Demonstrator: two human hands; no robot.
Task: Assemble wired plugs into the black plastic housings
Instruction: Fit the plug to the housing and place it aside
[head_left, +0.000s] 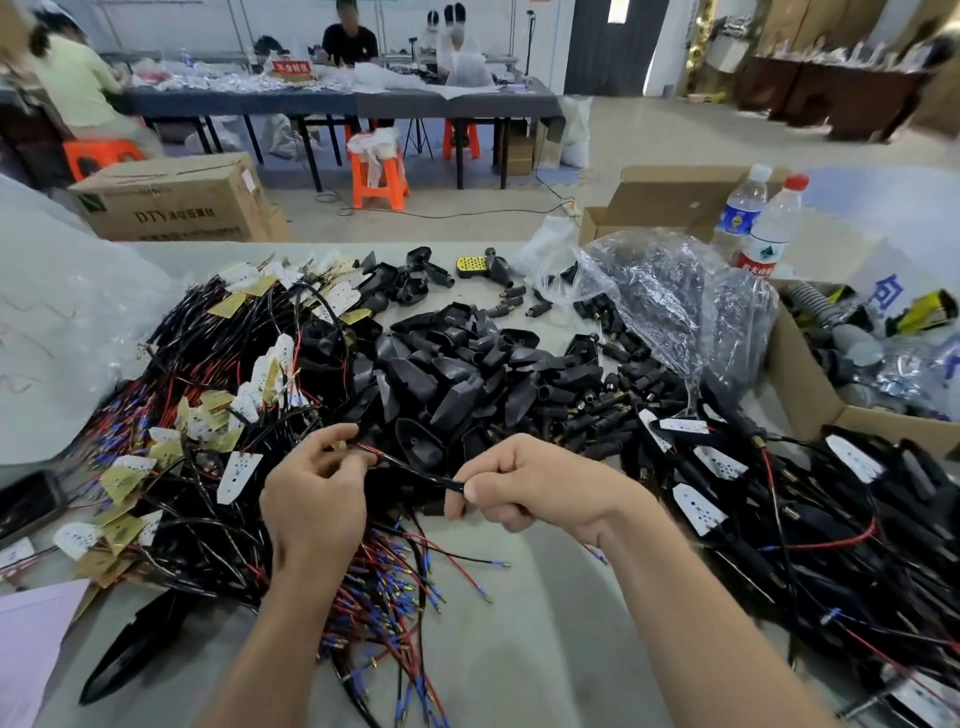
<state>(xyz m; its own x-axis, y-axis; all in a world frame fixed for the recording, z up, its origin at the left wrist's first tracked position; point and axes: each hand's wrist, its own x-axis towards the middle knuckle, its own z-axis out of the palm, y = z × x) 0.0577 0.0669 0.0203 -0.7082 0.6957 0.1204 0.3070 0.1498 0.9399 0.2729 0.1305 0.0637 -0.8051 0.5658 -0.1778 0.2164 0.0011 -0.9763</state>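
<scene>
My left hand (317, 493) pinches the brass-tipped end of a black and red wire (405, 464) above the table's middle. My right hand (524, 480) grips the same wire farther along, fingers curled round it. Just behind both hands lies a heap of black plastic housings (457, 369). A tangle of wired plugs with white and gold boards (208, 415) fills the left. Small black plugs with brass tips (618, 400) lie to the right of the housings. Loose red and black wires with blue ends (400, 587) lie under my forearms.
A pile of assembled wired pieces (810, 499) covers the right side. A crumpled clear plastic bag (670, 301), two water bottles (763, 228) and an open cardboard box (810, 384) stand at the back right. Other people sit at a far table (343, 98).
</scene>
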